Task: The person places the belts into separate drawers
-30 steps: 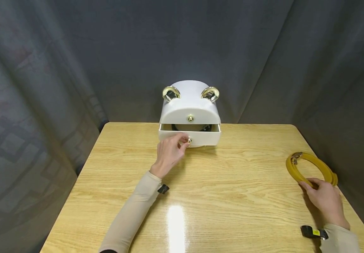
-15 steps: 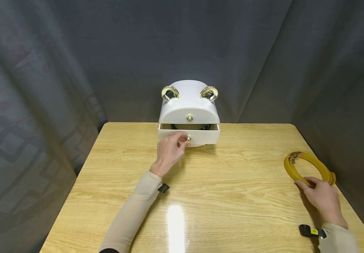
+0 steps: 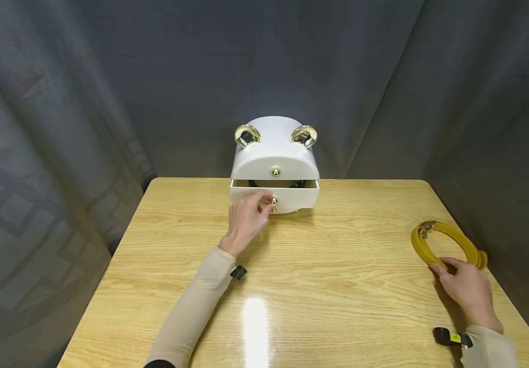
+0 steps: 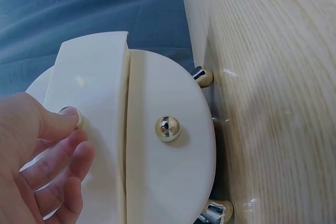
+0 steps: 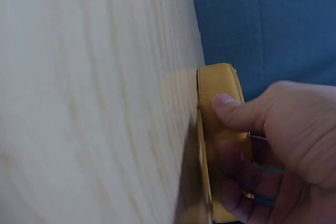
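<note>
My left hand (image 3: 245, 220) pinches the small gold knob (image 4: 72, 115) of the middle drawer (image 3: 297, 199) between thumb and fingers. That drawer stands partly out of a rounded white cabinet (image 3: 274, 135). Inside it, a dark curved item (image 3: 298, 184) shows through the gap, mostly hidden by the drawer front. At the table's right side my right hand (image 3: 466, 289) grips a coiled yellow leather belt (image 3: 462, 237), thumb on the outside and fingers inside the loop. Stitched edges on the belt (image 5: 215, 82) show in the right wrist view, its lower edge right at the tabletop.
Two gold ear-like rings (image 3: 248, 136) top the cabinet. The upper drawer, with its knob (image 3: 275, 172), and the lower drawer, with its knob (image 4: 168, 128), are closed. The wooden table (image 3: 338, 286) is bordered by grey curtains (image 3: 200, 76) at the back and sides.
The middle drawer has slid slightly inward with my left hand on its knob, narrowing the gap above it. My right hand and the belt have shifted a little to the left.
</note>
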`<control>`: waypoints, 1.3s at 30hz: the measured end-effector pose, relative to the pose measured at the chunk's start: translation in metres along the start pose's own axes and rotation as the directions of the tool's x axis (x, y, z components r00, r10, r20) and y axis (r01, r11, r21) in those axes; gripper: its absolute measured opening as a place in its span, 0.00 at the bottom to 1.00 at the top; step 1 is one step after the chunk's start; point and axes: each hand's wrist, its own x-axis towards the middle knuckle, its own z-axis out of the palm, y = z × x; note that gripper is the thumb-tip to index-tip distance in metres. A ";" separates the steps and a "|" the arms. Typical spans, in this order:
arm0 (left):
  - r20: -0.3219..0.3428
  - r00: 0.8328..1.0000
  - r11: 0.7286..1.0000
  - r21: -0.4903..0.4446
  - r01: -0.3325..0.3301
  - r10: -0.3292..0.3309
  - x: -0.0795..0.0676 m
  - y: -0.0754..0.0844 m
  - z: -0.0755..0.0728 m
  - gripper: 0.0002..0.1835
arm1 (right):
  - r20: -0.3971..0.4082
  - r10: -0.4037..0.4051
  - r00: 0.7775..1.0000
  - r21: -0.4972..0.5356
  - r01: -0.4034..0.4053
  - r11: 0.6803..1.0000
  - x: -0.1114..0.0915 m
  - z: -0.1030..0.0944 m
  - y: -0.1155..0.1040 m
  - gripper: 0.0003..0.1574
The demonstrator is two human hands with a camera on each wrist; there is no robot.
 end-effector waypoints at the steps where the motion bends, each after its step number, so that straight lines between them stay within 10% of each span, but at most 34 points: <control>1: -0.002 1.000 1.000 0.000 0.001 -0.001 0.000 0.000 0.000 0.11 | -0.005 -0.005 1.000 -0.003 0.005 1.000 -0.001 0.000 -0.001 0.35; 21: -0.016 1.000 1.000 -0.019 0.022 -0.022 0.007 -0.001 0.009 0.09 | -0.226 -0.093 0.970 -0.003 0.095 0.996 -0.012 -0.003 -0.012 0.26; 39: -0.021 0.999 0.998 -0.039 0.041 -0.042 0.011 -0.001 0.013 0.10 | -0.266 -0.077 0.961 0.030 0.088 0.996 -0.017 -0.001 -0.017 0.26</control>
